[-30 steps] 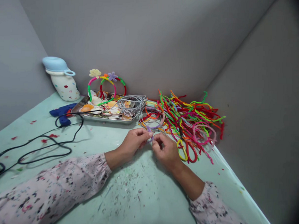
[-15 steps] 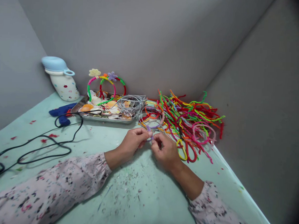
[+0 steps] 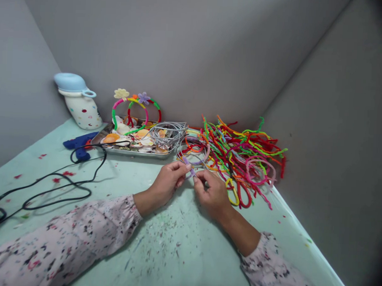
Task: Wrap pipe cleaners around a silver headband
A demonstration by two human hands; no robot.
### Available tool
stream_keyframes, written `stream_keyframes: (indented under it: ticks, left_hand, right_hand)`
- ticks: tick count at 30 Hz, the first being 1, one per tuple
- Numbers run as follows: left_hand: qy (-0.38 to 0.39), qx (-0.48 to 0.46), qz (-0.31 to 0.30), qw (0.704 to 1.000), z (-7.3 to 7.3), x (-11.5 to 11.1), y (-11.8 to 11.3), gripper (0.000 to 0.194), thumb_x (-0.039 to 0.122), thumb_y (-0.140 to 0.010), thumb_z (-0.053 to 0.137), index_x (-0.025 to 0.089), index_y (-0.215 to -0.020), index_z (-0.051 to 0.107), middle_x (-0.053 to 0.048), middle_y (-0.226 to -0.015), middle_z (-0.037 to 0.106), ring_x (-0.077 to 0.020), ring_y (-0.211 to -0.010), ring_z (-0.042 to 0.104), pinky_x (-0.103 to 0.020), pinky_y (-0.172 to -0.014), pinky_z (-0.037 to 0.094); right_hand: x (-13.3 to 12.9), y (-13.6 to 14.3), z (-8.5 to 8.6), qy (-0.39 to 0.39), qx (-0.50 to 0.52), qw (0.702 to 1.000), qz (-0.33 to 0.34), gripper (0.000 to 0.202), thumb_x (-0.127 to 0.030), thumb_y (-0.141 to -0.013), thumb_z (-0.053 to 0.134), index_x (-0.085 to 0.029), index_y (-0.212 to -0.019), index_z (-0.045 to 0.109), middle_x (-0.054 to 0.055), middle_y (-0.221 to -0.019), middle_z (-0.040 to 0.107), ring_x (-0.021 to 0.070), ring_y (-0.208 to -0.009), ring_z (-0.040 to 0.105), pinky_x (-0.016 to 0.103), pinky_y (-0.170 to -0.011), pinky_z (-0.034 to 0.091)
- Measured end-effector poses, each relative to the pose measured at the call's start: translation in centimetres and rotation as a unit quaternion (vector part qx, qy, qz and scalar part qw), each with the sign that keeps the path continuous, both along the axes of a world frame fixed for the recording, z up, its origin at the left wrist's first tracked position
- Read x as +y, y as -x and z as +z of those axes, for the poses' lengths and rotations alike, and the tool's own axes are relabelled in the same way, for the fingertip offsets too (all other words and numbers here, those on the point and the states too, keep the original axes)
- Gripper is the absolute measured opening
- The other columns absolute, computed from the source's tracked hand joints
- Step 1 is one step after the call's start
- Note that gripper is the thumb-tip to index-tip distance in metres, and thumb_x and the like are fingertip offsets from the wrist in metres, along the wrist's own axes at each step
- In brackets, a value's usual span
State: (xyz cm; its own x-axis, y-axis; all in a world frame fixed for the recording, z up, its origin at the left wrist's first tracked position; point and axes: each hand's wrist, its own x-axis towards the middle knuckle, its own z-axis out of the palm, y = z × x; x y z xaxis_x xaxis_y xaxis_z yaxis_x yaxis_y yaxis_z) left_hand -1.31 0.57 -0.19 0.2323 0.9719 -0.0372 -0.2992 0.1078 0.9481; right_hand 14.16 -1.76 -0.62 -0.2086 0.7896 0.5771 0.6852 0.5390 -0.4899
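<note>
My left hand pinches a purple pipe cleaner between thumb and fingertips, with part of it showing above the thumb. My right hand is closed at the other side, its thumb and forefinger pinched on the same purple piece. The fingertips of both hands are close together over the table. Just beyond them lies a ring of grey wire, partly wrapped in coloured pipe cleaner; whether the purple piece is joined to it I cannot tell.
Behind my left hand stands a metal tray with shells, a coil of grey wire and two flowered hoops. Loose pipe cleaners and scissors lie right. At left are a blue glue gun, black cord and a bottle.
The purple piece has tipped a little to the left between my fingers, and more of it shows. Both hands stay in nearly the same place.
</note>
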Motion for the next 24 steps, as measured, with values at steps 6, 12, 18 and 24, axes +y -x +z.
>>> stream_keyframes:
  ticks: [6,12,18,24]
  left_hand:
    - [-0.017,-0.008,-0.024,1.0,-0.27,0.11,0.03,0.033,0.042,-0.08,0.065,0.015,-0.067,0.051,0.005,-0.057,0.042,-0.005,-0.046,0.033,-0.023,-0.044,0.021]
    - [-0.029,0.027,-0.037,0.999,-0.62,0.19,0.04,0.028,0.038,-0.078,0.068,0.014,-0.07,0.055,0.005,-0.054,0.041,-0.0053,-0.047,0.031,-0.022,-0.045,0.019]
    - [-0.033,0.031,-0.034,0.998,-0.68,0.17,-0.01,0.027,0.037,-0.079,0.068,0.014,-0.071,0.056,0.005,-0.057,0.042,-0.0048,-0.048,0.032,-0.021,-0.045,0.02]
    - [-0.006,-0.03,-0.009,1.0,-0.2,0.18,0.01,0.027,0.038,-0.082,0.064,0.015,-0.073,0.053,0.004,-0.062,0.044,-0.004,-0.046,0.035,-0.02,-0.042,0.022]
  right_hand:
    - [0.18,-0.07,-0.16,-0.028,0.014,0.999,0.011,0.009,-0.019,-0.086,0.051,-0.02,-0.081,0.059,0.001,-0.075,0.065,0.0175,-0.071,0.056,0.03,-0.069,0.04]
    - [0.19,-0.06,-0.21,-0.018,0.023,1.0,-0.007,0.01,-0.021,-0.087,0.053,-0.021,-0.08,0.06,0.001,-0.073,0.065,0.017,-0.068,0.054,0.03,-0.068,0.04]
    - [0.24,-0.12,-0.43,-0.008,0.043,0.999,-0.018,0.012,-0.023,-0.088,0.052,-0.02,-0.079,0.06,0.001,-0.071,0.063,0.0165,-0.066,0.053,0.029,-0.066,0.04]
    - [0.3,-0.35,-0.59,-0.035,0.061,0.997,-0.033,0.01,-0.021,-0.085,0.053,-0.02,-0.077,0.059,0.0,-0.066,0.058,0.0158,-0.063,0.052,0.029,-0.064,0.04]
